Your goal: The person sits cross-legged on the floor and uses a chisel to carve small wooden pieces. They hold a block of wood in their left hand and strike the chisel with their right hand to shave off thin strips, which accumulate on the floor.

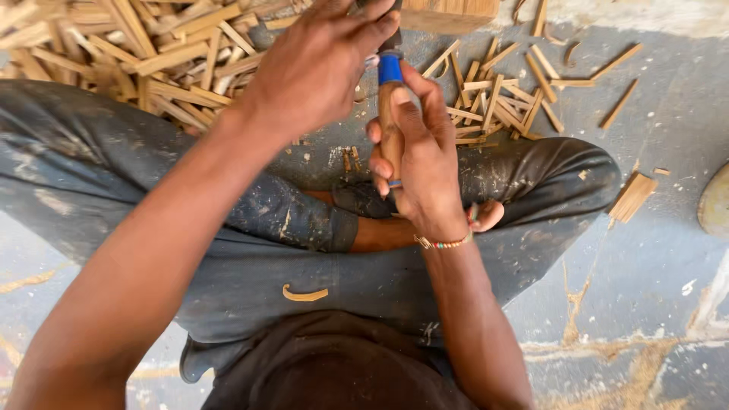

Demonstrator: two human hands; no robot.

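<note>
Gripping a wooden handle (pixel 391 129) with a blue band

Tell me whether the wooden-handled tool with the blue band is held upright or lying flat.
Upright. The wooden-handled tool with the blue band stands on end in the right hand, blue band uppermost; the left hand hides its top.

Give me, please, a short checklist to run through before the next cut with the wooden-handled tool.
1. Right hand wrapped firmly round the wooden tool handle: ok.
2. Left hand steadying the top of the tool: ok.
3. Blade and the piece under it visible: cannot tell, the left hand hides them.
4. Crossed legs out of the tool's line: not ok, a bare foot lies just below the handle.
5. Wood splints away from the work spot: not ok, they lie scattered close by.
6. Wooden block seated steady: cannot tell.
</note>
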